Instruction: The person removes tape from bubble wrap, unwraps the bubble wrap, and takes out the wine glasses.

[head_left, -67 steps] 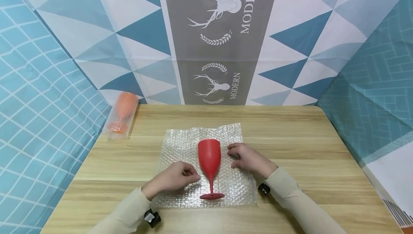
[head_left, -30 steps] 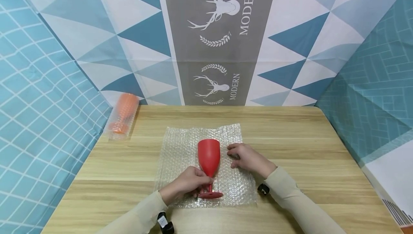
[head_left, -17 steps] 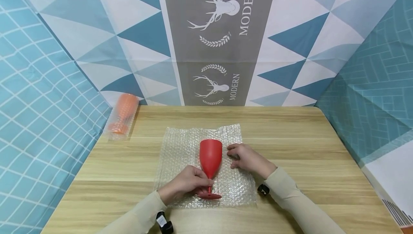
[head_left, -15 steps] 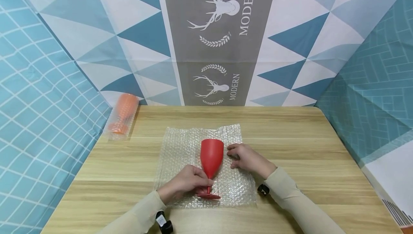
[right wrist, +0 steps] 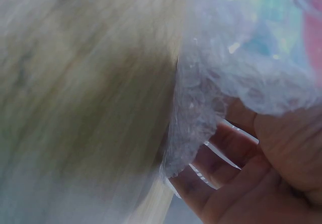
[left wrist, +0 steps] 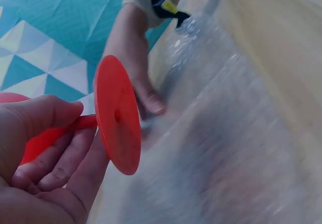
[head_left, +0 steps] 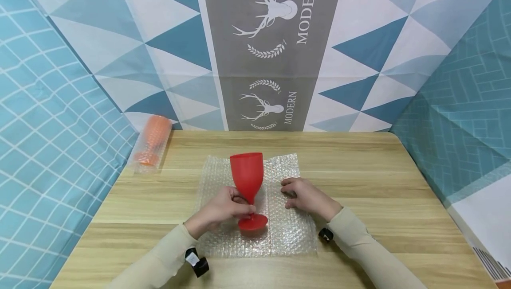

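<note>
A red plastic goblet (head_left: 246, 176) is tilted above the bubble wrap sheet (head_left: 287, 236), bowl away from me. My left hand (head_left: 223, 207) pinches its stem between thumb and fingers. The left wrist view shows the round red foot (left wrist: 118, 116) beside the thumb, with much of the bowl hidden behind the hand. At the sheet's right side my right hand (head_left: 309, 196) rests on the bubble wrap, fingers loosely bent and thumb apart from them. In the right wrist view those fingers (right wrist: 216, 168) lie against the wrap's crinkled edge (right wrist: 196, 123).
An orange goblet-shaped item (head_left: 155, 134) wrapped in clear bubble wrap lies at the table's back left corner. The wooden table (head_left: 359, 169) extends around the sheet. Patterned cloth walls (head_left: 263, 58) stand behind and on both sides.
My left hand reached the goblet's stem and took hold of it. The goblet has since risen off the bubble wrap and shifted left and away from me. The right hand has stayed still.
</note>
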The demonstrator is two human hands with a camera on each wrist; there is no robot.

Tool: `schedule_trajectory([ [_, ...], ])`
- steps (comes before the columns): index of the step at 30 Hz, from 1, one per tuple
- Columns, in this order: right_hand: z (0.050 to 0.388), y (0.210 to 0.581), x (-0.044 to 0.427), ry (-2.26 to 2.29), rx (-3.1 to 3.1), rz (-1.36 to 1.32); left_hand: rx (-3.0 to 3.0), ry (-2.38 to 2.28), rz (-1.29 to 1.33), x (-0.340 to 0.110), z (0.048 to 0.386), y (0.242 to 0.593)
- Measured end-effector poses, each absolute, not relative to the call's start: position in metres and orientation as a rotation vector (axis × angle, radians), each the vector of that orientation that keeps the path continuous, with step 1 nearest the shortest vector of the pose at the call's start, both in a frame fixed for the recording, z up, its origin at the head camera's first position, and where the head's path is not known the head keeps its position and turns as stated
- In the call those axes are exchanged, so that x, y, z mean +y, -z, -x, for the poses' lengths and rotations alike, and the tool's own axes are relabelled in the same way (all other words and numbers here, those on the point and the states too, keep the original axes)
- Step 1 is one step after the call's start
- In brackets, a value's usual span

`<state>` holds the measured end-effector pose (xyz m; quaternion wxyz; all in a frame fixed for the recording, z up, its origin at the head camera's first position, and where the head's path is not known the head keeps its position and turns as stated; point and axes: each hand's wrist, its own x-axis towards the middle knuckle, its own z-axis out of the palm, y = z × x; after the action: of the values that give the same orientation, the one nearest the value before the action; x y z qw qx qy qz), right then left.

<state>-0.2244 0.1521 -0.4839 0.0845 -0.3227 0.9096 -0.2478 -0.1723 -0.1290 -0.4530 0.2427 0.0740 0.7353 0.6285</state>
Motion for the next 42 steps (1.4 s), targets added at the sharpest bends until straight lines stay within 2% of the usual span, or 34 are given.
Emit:
schedule_trajectory([
  [12, 0.222, 0.483, 0.152, 0.743, 2.697, 0.913, 2.399, -1.696, -0.347, -0.146, 0.198, 0.424],
  [29, 0.22, 0.483, 0.152, 0.765, 2.694, 0.894, 2.593, -1.659, -0.3, -0.143, 0.221, 0.417],
  [42, 0.221, 0.484, 0.151, 0.772, 2.689, 0.855, 2.615, -1.674, -0.153, -0.142, 0.243, 0.417],
])
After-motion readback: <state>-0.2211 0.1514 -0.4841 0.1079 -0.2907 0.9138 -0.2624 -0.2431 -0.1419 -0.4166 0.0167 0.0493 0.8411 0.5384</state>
